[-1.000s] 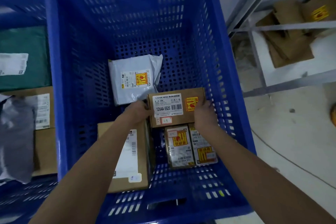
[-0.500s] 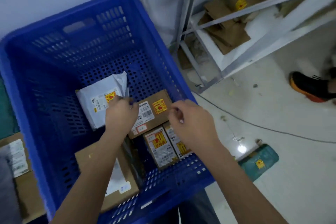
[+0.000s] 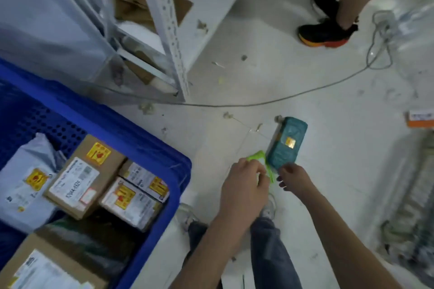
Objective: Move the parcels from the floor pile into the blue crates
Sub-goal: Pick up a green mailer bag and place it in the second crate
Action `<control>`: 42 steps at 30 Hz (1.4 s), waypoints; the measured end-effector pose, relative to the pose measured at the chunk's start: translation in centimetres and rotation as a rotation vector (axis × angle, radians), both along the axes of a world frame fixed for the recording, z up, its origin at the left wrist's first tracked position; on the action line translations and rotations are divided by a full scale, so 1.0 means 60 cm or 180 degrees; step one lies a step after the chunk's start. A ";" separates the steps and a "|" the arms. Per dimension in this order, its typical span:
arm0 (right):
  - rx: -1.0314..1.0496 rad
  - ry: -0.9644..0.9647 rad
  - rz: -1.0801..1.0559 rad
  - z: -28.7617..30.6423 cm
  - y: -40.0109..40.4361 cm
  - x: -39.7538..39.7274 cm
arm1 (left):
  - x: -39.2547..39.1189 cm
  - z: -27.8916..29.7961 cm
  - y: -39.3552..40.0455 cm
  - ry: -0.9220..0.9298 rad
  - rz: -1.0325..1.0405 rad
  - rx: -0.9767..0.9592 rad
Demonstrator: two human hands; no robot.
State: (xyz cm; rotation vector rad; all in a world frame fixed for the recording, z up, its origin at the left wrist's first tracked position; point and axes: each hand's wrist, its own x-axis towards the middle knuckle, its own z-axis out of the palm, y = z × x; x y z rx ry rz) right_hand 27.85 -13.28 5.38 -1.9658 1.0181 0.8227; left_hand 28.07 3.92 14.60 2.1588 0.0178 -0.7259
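Both hands are reaching down toward the teal parcel [image 3: 287, 142] lying flat on the floor [image 3: 328, 171], well apart from the blue crate [image 3: 150, 141] at left. The left hand [image 3: 244, 183] has its fingers curled near a bright green strip [image 3: 260, 159] beside the parcel's near corner — whether it actually grips that strip, can't tell, the frame is blurred. The right hand [image 3: 293, 177] is loosely spread, fingertips just at the parcel's near end, holding nothing.

To do the pickup well, prob. best to take the parcel by its two long sides w/ both hands, or one hand across its width — not by the green strip, which looks flimsy and could tear. Lift it level, swing left over the crate rim, and set it on the brown box [image 3: 82, 173] or the grey mailer [image 3: 28, 180], label up, rather than dropping it. Mind the cable [image 3: 293, 97] trailing across the floor just beyond.
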 end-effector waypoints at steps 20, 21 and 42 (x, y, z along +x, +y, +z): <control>0.0205 0.0864 0.0044 -0.423 -0.270 -0.140 | -0.055 -0.567 -0.217 0.1941 -0.0575 0.1459; 0.0076 0.0936 0.0403 -0.442 -0.271 -0.133 | -0.048 -0.588 -0.222 0.2030 -0.0340 0.1349; 0.0504 0.0235 -0.0275 -0.748 -0.222 -0.078 | -0.036 -0.901 -0.269 0.2935 0.2362 -0.0587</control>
